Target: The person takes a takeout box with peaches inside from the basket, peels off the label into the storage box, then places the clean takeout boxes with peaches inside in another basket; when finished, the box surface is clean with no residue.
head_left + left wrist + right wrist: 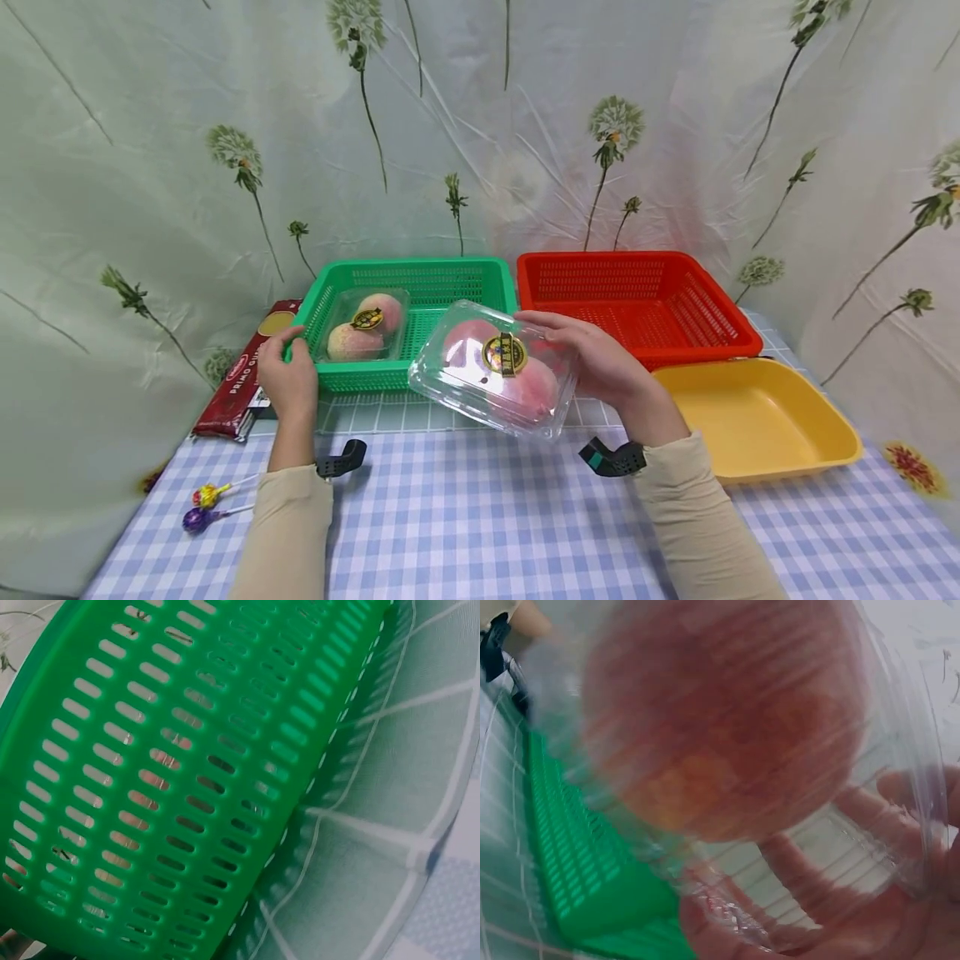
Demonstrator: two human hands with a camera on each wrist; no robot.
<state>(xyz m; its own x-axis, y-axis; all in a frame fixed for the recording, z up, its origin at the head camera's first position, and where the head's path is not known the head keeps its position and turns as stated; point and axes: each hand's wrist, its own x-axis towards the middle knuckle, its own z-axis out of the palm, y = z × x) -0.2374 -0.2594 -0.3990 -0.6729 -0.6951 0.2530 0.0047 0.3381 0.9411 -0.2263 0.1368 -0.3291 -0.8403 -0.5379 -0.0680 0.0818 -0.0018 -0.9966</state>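
My right hand grips the right end of a clear plastic clamshell of peaches, held tilted in the air in front of the green basket. Two pink peaches and a black-and-gold label show through its lid. In the right wrist view, a peach fills much of the picture, with fingers seen through the plastic. At the basket's left front corner, my left hand holds the rim with curled fingers. A second peach clamshell lies inside the basket's left part.
Right of the green basket stands a red basket, with a yellow tray in front of it. A dark red packet leans at the green basket's left. Two lollipops, one yellow and one purple, lie on the checked cloth.
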